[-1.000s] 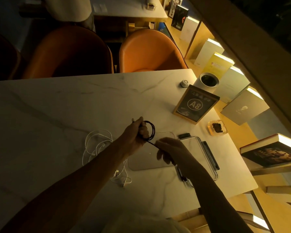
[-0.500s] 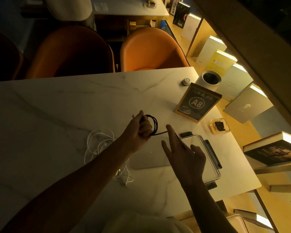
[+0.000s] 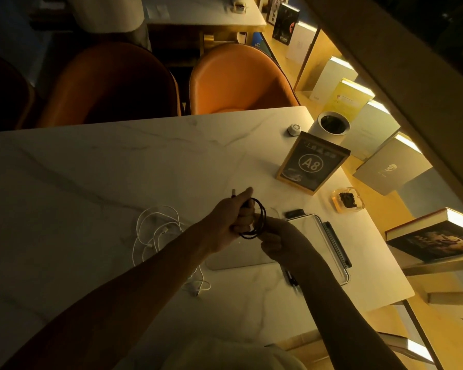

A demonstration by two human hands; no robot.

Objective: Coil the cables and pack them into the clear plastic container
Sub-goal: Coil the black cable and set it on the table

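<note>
My left hand [image 3: 231,221] grips a black cable [image 3: 259,222] wound into a small coil, one plug end sticking up past the thumb. My right hand [image 3: 281,240] is curled right beside the coil and touches its lower right side; whether it pinches the cable is hard to see. Below both hands lies the clear plastic container [image 3: 241,261], and its lid [image 3: 324,244] with dark clips lies to the right. A loose white cable [image 3: 158,233] sprawls on the marble table [image 3: 91,182] left of my left forearm.
An A8 sign stand [image 3: 312,162], a white cup [image 3: 333,124], a small round white device [image 3: 294,129] and an amber dish [image 3: 347,200] sit along the table's right side. Books line the shelf at right. Two orange chairs [image 3: 238,81] stand behind the far edge.
My right hand drew the cable out, opened and lifted off, then came back curled against the coil. The coil in my left hand has gained a loop; the view shifted slightly.
</note>
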